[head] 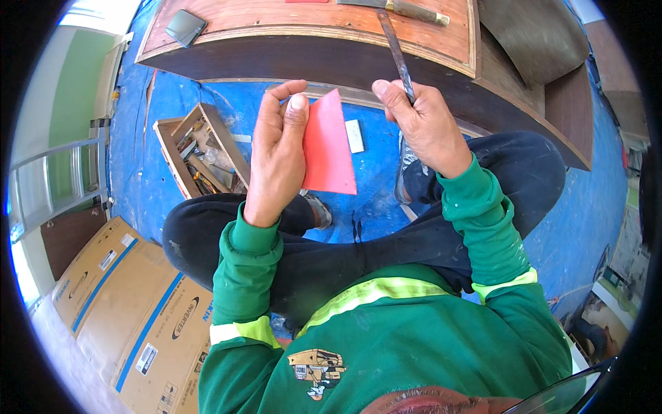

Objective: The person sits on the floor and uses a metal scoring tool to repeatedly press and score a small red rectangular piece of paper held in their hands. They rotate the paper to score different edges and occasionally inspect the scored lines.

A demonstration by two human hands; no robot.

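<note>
My left hand [282, 145] holds a piece of red sheet [328, 147], perhaps sandpaper, upright between thumb and fingers. To its right, my right hand [424, 119] grips a narrow, worn metal strip or blade [395, 52] that points up and away from me. Beyond the strip's far end, a tool with a wooden handle [420, 12] and a flat metal blade [359, 2] lies on the wooden panel [320, 23]. Another red piece [306, 1] shows at the picture's top edge.
A dark phone-like device [186, 27] lies on the panel's left. An open wooden box [227, 142] of tools and a white block [355, 136] sit on the blue floor sheet [331, 217]. A curved dark sheet [543, 36] is at right, cardboard [139, 315] and a metal ladder [57, 181] at left.
</note>
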